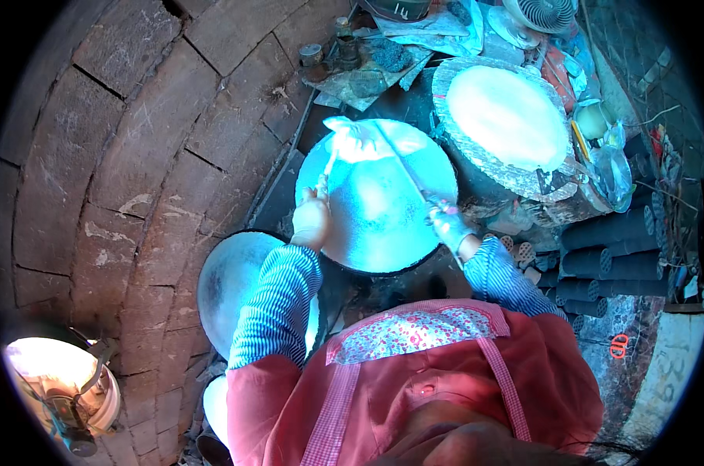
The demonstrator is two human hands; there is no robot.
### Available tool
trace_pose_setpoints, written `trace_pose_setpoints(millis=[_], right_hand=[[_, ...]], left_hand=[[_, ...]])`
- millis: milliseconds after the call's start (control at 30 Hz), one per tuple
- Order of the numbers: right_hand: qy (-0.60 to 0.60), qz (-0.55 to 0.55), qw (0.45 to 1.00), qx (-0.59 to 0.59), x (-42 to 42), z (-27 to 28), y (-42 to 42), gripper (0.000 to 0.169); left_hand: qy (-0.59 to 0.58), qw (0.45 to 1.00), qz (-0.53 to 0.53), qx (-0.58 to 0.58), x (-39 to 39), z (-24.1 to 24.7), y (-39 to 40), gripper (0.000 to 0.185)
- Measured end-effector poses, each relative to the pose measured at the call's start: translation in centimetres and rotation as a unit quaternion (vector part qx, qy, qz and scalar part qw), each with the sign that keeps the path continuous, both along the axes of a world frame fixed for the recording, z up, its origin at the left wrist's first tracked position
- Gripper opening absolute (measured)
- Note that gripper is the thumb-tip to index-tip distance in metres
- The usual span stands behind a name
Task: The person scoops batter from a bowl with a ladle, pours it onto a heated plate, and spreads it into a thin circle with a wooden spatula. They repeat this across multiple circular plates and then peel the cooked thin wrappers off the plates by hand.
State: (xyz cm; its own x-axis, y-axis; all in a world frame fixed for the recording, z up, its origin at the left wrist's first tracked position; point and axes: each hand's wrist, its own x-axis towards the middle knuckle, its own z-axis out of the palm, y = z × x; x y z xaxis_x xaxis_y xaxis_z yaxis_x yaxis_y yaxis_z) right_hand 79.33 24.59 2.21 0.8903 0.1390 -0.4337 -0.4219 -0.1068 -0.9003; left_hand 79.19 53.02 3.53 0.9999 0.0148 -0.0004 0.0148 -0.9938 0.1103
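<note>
A large round pan or griddle (375, 221) lies in front of me, brightly lit. My left hand (312, 220), in a pale glove, grips a short-handled tool (331, 163) over the pan's left side. In my right hand (447, 224), also gloved, is a long thin rod-like tool (400, 160) that reaches across the pan to its far edge. Both tool ends meet a whitish, crumpled sheet-like mass (358, 140) at the far rim. Glare hides what this mass is made of and how the tools touch it.
A second round pan (229, 285) is beside my left forearm. At the far right, a pale disc (506, 116) rests on a round board. Perforated coal briquettes (608, 230) are stacked at the right. Jars and cloths crowd the far side; a lit bucket (104, 402) stands lower left.
</note>
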Motion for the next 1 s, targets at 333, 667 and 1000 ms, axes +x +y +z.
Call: trace_pose_setpoints(millis=[333,667,1000], right_hand=[[-0.069,0.128,0.984,-0.1,6.0,-2.1,-0.3,0.032],[-0.038,0.195,0.976,0.093,8.3,-6.0,-1.3,0.033],[-0.133,0.353,0.925,-0.056,7.2,-7.2,-0.9,0.035]], left_hand=[[-0.061,0.998,0.022,-0.003,-4.6,-2.8,4.8,0.057],[-0.045,0.998,0.034,-0.038,-10.2,-2.7,4.3,0.052],[-0.096,0.982,0.127,-0.103,-14.8,-1.8,-0.2,0.043]])
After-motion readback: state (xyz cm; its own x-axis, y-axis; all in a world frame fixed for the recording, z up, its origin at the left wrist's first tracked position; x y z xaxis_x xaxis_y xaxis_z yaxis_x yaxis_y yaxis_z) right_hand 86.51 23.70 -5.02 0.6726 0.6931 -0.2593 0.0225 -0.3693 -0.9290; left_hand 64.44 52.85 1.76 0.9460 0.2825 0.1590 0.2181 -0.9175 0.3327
